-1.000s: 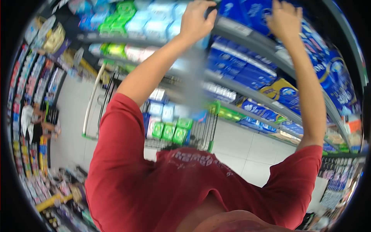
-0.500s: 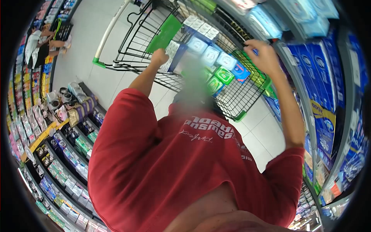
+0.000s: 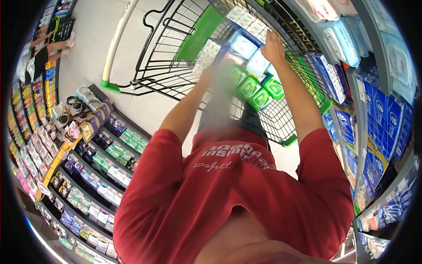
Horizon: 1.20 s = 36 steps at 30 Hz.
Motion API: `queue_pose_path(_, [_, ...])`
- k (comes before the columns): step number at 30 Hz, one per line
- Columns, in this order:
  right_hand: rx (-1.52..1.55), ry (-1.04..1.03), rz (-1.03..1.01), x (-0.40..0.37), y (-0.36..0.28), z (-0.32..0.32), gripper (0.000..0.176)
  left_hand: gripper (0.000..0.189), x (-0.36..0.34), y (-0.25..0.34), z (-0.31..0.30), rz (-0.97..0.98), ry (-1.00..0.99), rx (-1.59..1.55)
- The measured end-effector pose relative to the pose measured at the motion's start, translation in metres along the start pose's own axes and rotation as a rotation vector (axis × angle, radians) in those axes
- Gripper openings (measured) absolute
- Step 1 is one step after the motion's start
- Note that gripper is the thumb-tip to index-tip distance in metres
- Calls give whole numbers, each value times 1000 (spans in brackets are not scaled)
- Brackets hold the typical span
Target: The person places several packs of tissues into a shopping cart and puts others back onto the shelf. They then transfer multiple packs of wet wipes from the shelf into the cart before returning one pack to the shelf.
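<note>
My right hand (image 3: 273, 47) reaches over the shopping cart (image 3: 283, 125), its fingers stretched out at the edge of the white boxes (image 3: 248, 22) and beside pale blue packs (image 3: 258, 62). Nothing shows in its grip. My left hand (image 3: 207, 78) is at the cart's near side, by another stack of small white boxes (image 3: 206, 55). A grey blurred smear covers most of it, so its fingers are hidden. Green-and-white packs (image 3: 260, 98) lie in the cart nearer to my body.
Shelves with blue packages (image 3: 380, 127) and wipe packs (image 3: 338, 42) run along the right. Shelves of small boxed goods (image 3: 94, 174) curve along the left. The cart's handle (image 3: 116, 48) points left. Another person (image 3: 39, 59) is at the far upper left.
My right hand has moved left from the cart's far side to above the goods. My left hand has moved right, behind the smear. The view has shifted, and the cart appears larger.
</note>
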State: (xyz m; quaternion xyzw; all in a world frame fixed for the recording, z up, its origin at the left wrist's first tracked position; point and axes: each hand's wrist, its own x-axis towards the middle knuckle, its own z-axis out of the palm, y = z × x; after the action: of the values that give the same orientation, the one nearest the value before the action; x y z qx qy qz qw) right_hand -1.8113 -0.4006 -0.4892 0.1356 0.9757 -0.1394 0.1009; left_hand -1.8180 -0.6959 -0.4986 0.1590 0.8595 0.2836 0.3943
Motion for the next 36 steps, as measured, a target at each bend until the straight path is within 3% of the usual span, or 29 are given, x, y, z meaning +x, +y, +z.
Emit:
queue_pose_path(2, [-7, 24, -3, 18, 2, 19, 72, 38, -38, 101, -53, -29, -38, -163])
queue_pose_path(3, [-22, -28, 53, 23, -3, 18, 75, 38, -32, 93, -48, -107, -103, -345])
queue_pose_path(6, [-64, -73, 141, 28, -20, 11, 80, 37, -26, 92, -35, -14, 3, -171])
queue_pose_path(7, [-113, -100, 155, 25, -29, 2, 79, 37, -17, 73, -19, -198, 15, -541])
queue_pose_path(11, [-224, -141, 201, 25, -27, 22, 75, 36, -16, 80, -30, -109, -13, -445])
queue_pose_path(14, [-175, -162, 208, 23, -16, 23, 72, 34, -20, 95, -42, 20, -20, -167])
queue_pose_path(16, [-126, -156, 178, 15, -13, 10, 69, 29, -19, 88, -36, 203, 139, -91])
queue_pose_path(18, [147, 22, 89, -6, -12, -17, 67, 25, -7, 75, -33, 214, 92, -73])
queue_pose_path(20, [211, 79, 105, -29, -8, -45, 70, 22, 0, 65, -32, 220, 41, -62])
queue_pose_path(22, [455, 98, 237, -53, 3, -77, 73, 18, 6, 62, -36, -52, 1, -406])
queue_pose_path(23, [529, 150, 215, -66, 18, -83, 73, 22, 12, 66, -41, -73, -34, -141])
queue_pose_path(24, [599, 228, 153, -81, 36, -85, 67, 22, 11, 69, -46, -62, -32, -139])
queue_pose_path(26, [1057, 33, 227, -109, 52, -126, 63, 28, 9, 75, -56, -159, 50, -695])
queue_pose_path(27, [1087, -33, 300, -124, 55, -152, 63, 34, 12, 83, -63, -164, 26, -753])
queue_pose_path(28, [1116, -98, 375, -139, 59, -175, 62, 34, 9, 103, -71, -148, 18, -745])
queue_pose_path(31, [1287, -38, 300, -175, 72, -205, 64, 57, 3, 166, -91, 64, -48, -856])
queue_pose_path(32, [1354, -31, 257, -187, 77, -212, 64, 57, -8, 193, -94, 85, -55, -845])
queue_pose_path(34, [1498, 30, 233, -207, 78, -222, 65, 65, -31, 246, -96, 200, -336, -922])
queue_pose_path(35, [1561, 54, 234, -216, 80, -228, 65, 77, -32, 254, -91, 80, -435, -970])
queue_pose_path(36, [1624, 80, 231, -226, 83, -236, 65, 77, -36, 261, -90, 113, -440, -948])
